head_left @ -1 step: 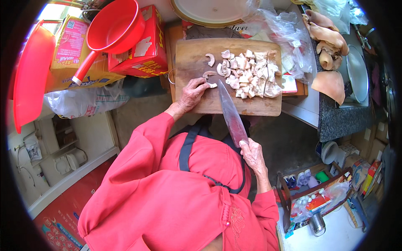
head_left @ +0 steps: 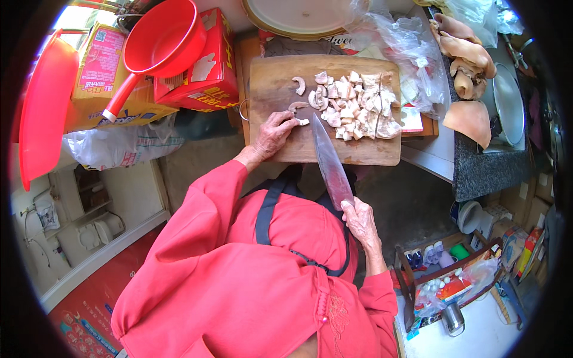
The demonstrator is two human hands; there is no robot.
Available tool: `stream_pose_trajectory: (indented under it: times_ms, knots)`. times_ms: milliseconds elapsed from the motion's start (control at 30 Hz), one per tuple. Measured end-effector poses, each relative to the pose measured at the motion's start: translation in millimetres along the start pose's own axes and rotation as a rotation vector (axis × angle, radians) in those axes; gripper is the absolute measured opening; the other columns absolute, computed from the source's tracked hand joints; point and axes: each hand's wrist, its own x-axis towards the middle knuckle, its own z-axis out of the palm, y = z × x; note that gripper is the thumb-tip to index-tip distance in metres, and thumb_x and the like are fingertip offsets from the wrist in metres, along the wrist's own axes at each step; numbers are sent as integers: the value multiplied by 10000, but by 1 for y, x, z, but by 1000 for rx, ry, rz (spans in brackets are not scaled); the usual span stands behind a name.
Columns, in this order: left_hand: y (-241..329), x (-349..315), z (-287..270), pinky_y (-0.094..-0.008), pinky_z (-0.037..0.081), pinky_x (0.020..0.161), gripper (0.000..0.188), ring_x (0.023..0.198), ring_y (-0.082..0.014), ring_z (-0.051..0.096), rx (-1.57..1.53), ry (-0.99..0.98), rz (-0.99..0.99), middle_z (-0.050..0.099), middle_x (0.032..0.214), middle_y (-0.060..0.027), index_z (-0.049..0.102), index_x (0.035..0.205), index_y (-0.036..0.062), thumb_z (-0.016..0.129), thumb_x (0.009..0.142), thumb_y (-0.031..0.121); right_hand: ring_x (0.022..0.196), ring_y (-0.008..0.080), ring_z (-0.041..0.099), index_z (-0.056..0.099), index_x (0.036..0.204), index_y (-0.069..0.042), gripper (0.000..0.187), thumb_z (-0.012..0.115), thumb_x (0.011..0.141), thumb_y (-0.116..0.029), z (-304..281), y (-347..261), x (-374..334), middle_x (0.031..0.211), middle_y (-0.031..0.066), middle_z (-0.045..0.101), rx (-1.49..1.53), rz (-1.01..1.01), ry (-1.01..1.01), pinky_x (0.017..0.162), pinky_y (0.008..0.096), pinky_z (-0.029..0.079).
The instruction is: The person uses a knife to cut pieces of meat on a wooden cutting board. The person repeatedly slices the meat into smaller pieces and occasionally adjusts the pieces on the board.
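Observation:
A wooden cutting board [head_left: 268, 77] lies ahead of me. On its left part my left hand [head_left: 274, 134] presses down with bent fingers on a pale strip of meat [head_left: 303, 122]. My right hand [head_left: 360, 222] is wrapped around the handle of a large knife [head_left: 332, 164], its handle hidden in the fist. The blade points away from me, its tip resting over the board just right of the strip. A heap of chopped meat pieces [head_left: 343, 104] covers the board's right half. One curved strip of meat [head_left: 299, 85] lies apart, beyond my left fingers.
Bigger slabs of meat [head_left: 474, 122] sit on a dark counter at the right, beside a metal basin [head_left: 508, 104]. Crumpled plastic bags [head_left: 412, 53] lie right of the board. At the left, a red ladle [head_left: 158, 45] rests on a red box [head_left: 221, 65], near a red basin [head_left: 48, 107].

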Motion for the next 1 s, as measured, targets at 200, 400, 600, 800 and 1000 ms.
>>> stream_pose_trajectory:
  times_ms: [200, 400, 600, 800, 1000]
  knots:
    - [-10, 1, 0, -350, 546, 760, 168, 901, -278, 638, -76, -13, 9, 646, 987, -112, 641, 969, 62, 673, 806, 37, 546, 90, 497, 619, 940, 12, 269, 516, 912, -235, 0, -8, 2, 632, 14, 556, 189, 142, -132, 530, 259, 427]
    - [-10, -2, 1, -352, 544, 770, 172, 914, -278, 636, -82, 1, 2, 642, 996, -111, 635, 960, 60, 666, 794, 28, 540, 96, 497, 619, 938, 17, 260, 514, 907, -219, 5, -18, 12, 638, 24, 560, 135, 161, -172, 529, 260, 430]
    - [-7, -2, 1, -353, 540, 773, 184, 913, -280, 633, -95, 15, 1, 635, 997, -114, 633, 956, 54, 652, 780, 7, 523, 82, 485, 621, 926, 11, 257, 510, 913, -221, 7, -16, 15, 626, 12, 553, 105, 169, -185, 510, 246, 420]
    - [-9, -2, 1, -354, 543, 766, 188, 908, -278, 637, -111, -2, -11, 638, 989, -111, 641, 951, 56, 633, 775, -8, 508, 83, 474, 620, 903, 8, 258, 512, 906, -226, 6, -18, 16, 615, 12, 547, 115, 172, -192, 487, 248, 404]
    - [-13, 0, -1, -351, 551, 757, 201, 898, -275, 647, -112, -22, 3, 645, 972, -105, 652, 948, 63, 611, 771, -24, 495, 95, 473, 634, 922, 8, 287, 520, 896, -254, 7, -20, 18, 598, 20, 546, 136, 243, -215, 489, 261, 405]
